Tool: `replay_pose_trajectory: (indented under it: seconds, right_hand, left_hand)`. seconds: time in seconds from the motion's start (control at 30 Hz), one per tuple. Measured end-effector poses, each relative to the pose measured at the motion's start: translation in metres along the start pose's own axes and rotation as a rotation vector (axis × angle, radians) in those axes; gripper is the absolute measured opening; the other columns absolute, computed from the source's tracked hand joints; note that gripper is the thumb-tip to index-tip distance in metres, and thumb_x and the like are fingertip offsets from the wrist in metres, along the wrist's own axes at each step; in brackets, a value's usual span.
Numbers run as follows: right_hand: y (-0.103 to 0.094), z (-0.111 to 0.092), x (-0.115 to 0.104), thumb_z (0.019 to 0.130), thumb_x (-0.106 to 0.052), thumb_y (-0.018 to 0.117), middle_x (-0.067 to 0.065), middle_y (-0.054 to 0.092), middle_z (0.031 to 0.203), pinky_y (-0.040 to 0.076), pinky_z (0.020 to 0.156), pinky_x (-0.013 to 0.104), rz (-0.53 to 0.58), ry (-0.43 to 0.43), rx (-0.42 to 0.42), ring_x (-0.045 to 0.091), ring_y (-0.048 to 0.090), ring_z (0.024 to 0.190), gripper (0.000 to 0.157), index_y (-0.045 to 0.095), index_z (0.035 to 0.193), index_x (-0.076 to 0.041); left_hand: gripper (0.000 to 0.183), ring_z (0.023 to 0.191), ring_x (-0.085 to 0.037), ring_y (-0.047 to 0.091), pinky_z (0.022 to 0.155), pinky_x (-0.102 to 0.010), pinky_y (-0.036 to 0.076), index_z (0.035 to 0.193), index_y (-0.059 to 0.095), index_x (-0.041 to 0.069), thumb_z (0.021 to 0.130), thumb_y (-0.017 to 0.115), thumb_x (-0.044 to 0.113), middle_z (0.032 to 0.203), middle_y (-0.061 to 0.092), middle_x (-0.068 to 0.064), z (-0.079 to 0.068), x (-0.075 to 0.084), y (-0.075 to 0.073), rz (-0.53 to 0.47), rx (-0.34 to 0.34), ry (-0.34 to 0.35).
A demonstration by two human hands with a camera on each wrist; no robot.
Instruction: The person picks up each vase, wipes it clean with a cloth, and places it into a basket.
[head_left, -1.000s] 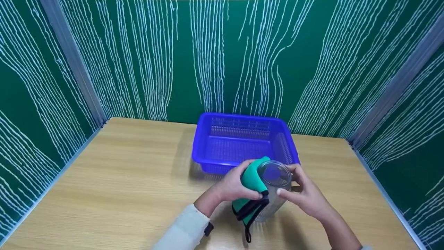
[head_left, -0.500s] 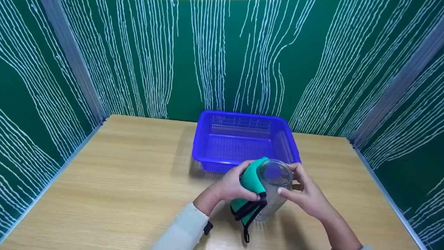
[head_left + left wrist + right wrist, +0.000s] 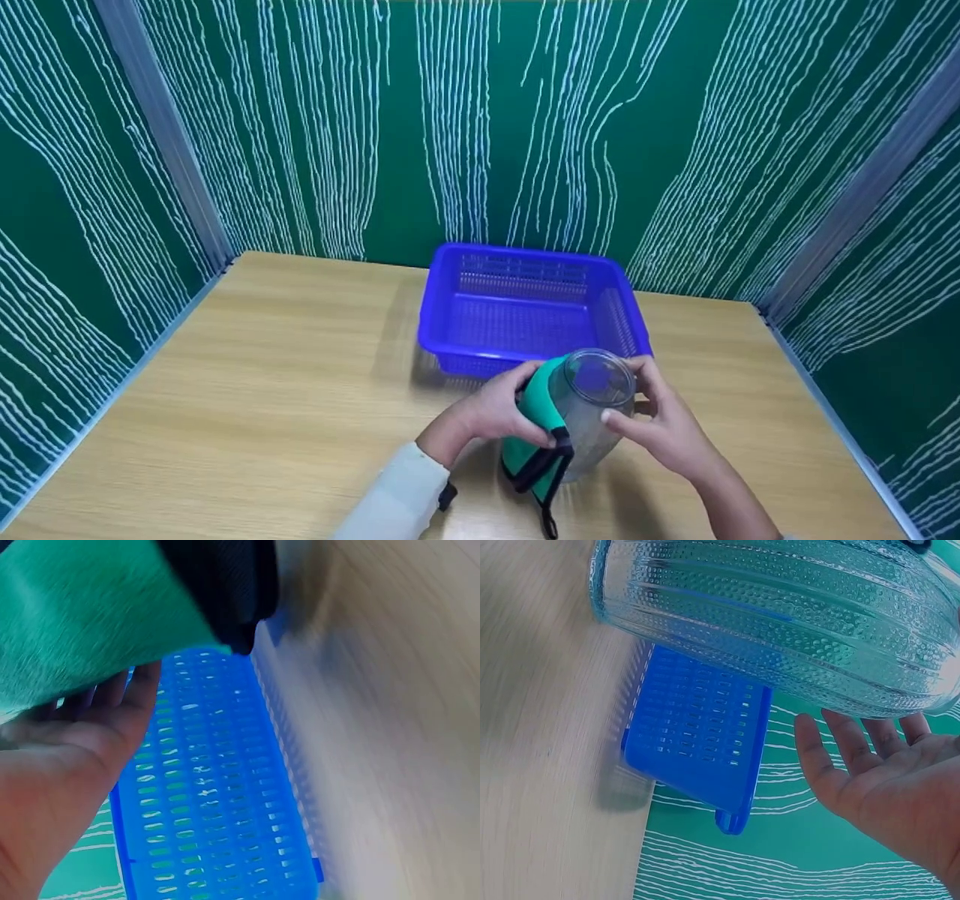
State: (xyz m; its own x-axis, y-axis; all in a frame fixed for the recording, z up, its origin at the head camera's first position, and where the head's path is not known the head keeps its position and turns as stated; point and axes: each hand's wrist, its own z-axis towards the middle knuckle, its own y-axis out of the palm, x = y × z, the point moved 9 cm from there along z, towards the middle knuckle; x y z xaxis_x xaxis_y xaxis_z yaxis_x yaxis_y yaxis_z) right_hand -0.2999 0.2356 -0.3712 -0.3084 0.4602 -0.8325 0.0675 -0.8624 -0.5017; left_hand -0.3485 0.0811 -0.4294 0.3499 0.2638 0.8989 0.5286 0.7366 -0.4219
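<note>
A ribbed, dimpled clear glass jar [image 3: 589,427] stands upright in front of the blue basket, its open mouth facing up. My right hand [image 3: 667,427] grips it near the rim, thumb on the near side and fingers around the far side. A green cloth with black edging [image 3: 541,390] lies against the jar's left side, held by my left hand [image 3: 491,405] with the thumb over its black edge. The cloth's lower corner and a black loop hang down in front. In the left wrist view, the fingers of my left hand go behind the cloth [image 3: 97,615].
A blue plastic basket [image 3: 480,352] with slotted walls stands at the back of the wooden table [image 3: 262,397], right behind the jar. Green walls [image 3: 517,112] with white wavy lines enclose the table. A dark band [image 3: 447,496] shows below my left sleeve.
My left hand and the green cloth have slid slightly down the jar's side, and the hanging loop has swung to the right. The right hand keeps its grip near the rim.
</note>
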Motion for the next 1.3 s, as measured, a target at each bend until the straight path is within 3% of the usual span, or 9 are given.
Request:
replay_pose_trajectory:
  seconds: [0.2,0.37,0.5,0.7,0.87,1.13,1.3]
  right_hand:
    - [0.000,-0.001,0.002,0.074,-0.016,0.069,0.006,0.051,0.116,0.041,0.088,0.044,0.028,0.029,0.003,0.024,0.049,0.108,0.051,0.040,0.115,-0.012]
    - [0.001,0.000,0.000,0.074,-0.014,0.069,0.005,0.051,0.115,0.043,0.087,0.039,0.036,0.020,0.010,0.022,0.050,0.105,0.050,0.040,0.114,-0.012]
    - [0.000,0.001,0.001,0.073,-0.013,0.070,0.003,0.051,0.113,0.044,0.086,0.035,0.035,0.018,0.021,0.020,0.050,0.103,0.049,0.041,0.113,-0.013]
    - [0.001,0.000,0.003,0.073,-0.013,0.069,0.005,0.050,0.115,0.042,0.088,0.045,0.055,0.025,0.012,0.022,0.048,0.106,0.050,0.040,0.114,-0.013]
    - [0.001,-0.001,0.001,0.074,-0.012,0.068,0.001,0.051,0.115,0.041,0.088,0.046,0.070,0.012,0.002,0.017,0.047,0.109,0.049,0.040,0.115,-0.013]
    - [-0.001,-0.001,0.000,0.075,-0.017,0.068,0.001,0.052,0.117,0.043,0.083,0.036,0.001,0.024,0.007,0.019,0.048,0.110,0.049,0.041,0.117,-0.016]
    - [-0.003,-0.004,-0.005,0.075,-0.018,0.068,0.001,0.050,0.118,0.043,0.081,0.035,-0.062,0.023,0.037,0.018,0.047,0.108,0.055,0.040,0.122,-0.024]
  left_hand:
    - [0.090,0.105,-0.005,0.045,0.091,-0.029,0.036,0.120,0.038,0.045,0.045,0.086,0.028,0.113,0.049,0.019,0.000,-0.009,0.004,-0.001,-0.029,-0.034]
    - [0.090,0.105,-0.005,0.045,0.092,-0.030,0.035,0.118,0.040,0.044,0.043,0.087,0.027,0.112,0.049,0.019,0.001,-0.016,0.003,0.016,-0.034,-0.062]
    - [0.088,0.103,-0.005,0.046,0.091,-0.029,0.036,0.118,0.041,0.043,0.043,0.087,0.030,0.110,0.050,0.019,0.000,-0.020,0.005,0.053,-0.045,-0.080]
    - [0.085,0.098,-0.004,0.047,0.089,-0.026,0.037,0.116,0.042,0.040,0.044,0.086,0.034,0.106,0.051,0.018,-0.001,-0.026,0.009,0.126,-0.070,-0.091]
    - [0.083,0.095,-0.003,0.048,0.086,-0.024,0.038,0.115,0.045,0.038,0.043,0.086,0.036,0.103,0.052,0.019,-0.001,-0.028,0.011,0.197,-0.074,-0.085]
    - [0.082,0.094,-0.003,0.048,0.086,-0.025,0.038,0.113,0.046,0.038,0.042,0.086,0.038,0.103,0.052,0.019,-0.001,-0.032,0.012,0.232,-0.078,-0.096]
    - [0.086,0.097,-0.003,0.047,0.087,-0.026,0.038,0.118,0.043,0.040,0.042,0.084,0.044,0.107,0.051,0.019,-0.002,-0.033,0.012,0.271,-0.068,-0.080]
